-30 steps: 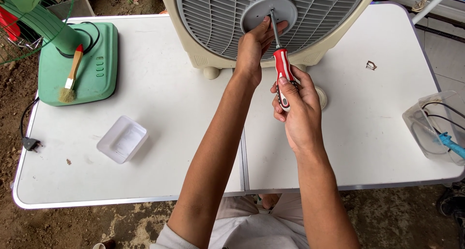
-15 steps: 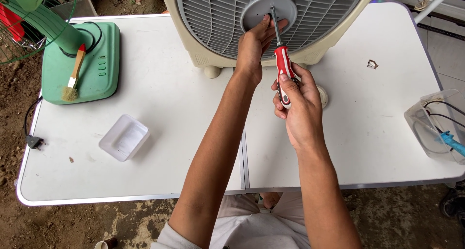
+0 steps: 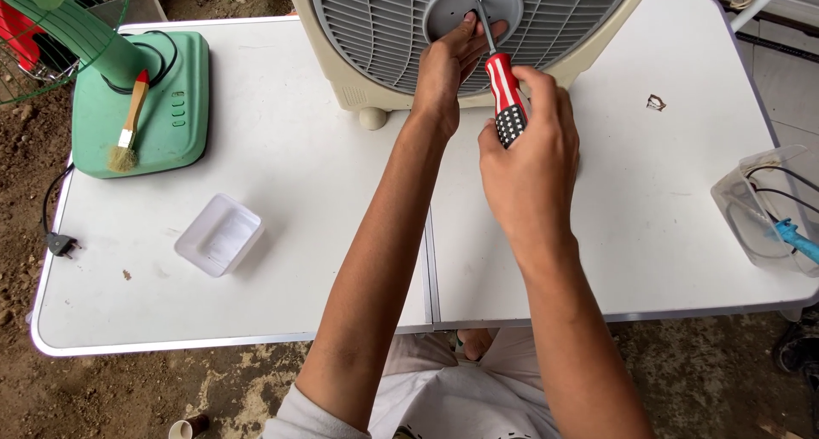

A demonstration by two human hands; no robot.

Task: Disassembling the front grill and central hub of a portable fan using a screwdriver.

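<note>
A beige box fan [image 3: 358, 72] stands at the back of the white table [image 3: 324, 191], its grey grille facing me. A round grey cap [image 3: 444, 12] sits at the grille's centre. My left hand [image 3: 450, 63] presses on the lower edge of that cap, fingers spread against it. My right hand [image 3: 531, 162] grips a screwdriver [image 3: 503, 93] with a red, patterned handle. Its metal shaft angles up and its tip touches the cap near the centre.
A green fan base [image 3: 166, 115] sits at the far left with a small paintbrush [image 3: 128, 127] lying on it. A shallow clear plastic tray [image 3: 218, 234] lies left of my arms. A clear container [image 3: 755, 209] with wires stands at the right edge. A small metal part [image 3: 655, 103] lies on the right.
The view has shifted slightly; my right hand has turned a little on the screwdriver handle. The left hand stays on the cap.
</note>
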